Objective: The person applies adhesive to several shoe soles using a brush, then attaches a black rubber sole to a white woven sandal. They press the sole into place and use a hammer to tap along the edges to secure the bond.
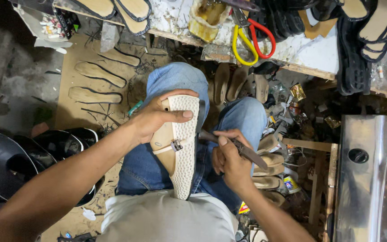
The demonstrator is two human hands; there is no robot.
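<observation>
Centre of frame: left hand (155,118) grips a cream woven-pattern shoe (182,143) stood on its end against the lap — fingers (182,114) wrapped over the top, thumb across the textured side. Right hand (230,159) closed round a dark-handled knife (238,148), blade end at the shoe's edge — tip hidden. Yellow and red scissors (251,38) lie on the table (301,51) at upper centre; loose soles (97,85) on the floor, upper left.

Single head-worn view, looking steeply down over the wearer's own chest and lap, close to the two hands at frame centre; workbench edge (301,67) runs along the top, floor (19,85) to the left, metal box (372,179) at right; no second view to overlap
</observation>
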